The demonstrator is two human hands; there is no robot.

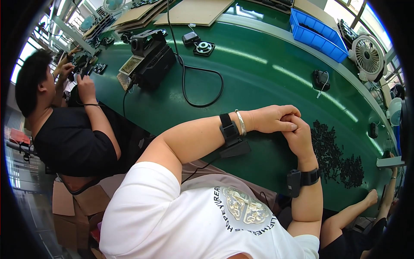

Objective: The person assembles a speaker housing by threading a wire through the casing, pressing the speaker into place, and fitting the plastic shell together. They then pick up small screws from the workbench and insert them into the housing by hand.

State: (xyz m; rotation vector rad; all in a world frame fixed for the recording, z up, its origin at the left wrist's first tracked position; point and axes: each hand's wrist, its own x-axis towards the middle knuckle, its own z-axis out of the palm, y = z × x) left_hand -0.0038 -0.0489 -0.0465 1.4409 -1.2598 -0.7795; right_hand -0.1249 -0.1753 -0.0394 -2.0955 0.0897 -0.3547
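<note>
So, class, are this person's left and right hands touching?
Touching. The head view shows the left hand and right hand clasped together, overlapping.

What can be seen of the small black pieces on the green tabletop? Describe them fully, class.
The small black pieces lie loose on the green tabletop, just right of the person's right hand. They look like plastic, many short and narrow, though exact shapes are too small to tell. They crowd into uneven clumps, some overlapping, with strays at the edges. Whether the right hand touches any is unclear.

The tabletop [258, 84] looks glossy — the bracelet [240, 122] shiny metal, the black pieces [352, 172] matt.
</note>
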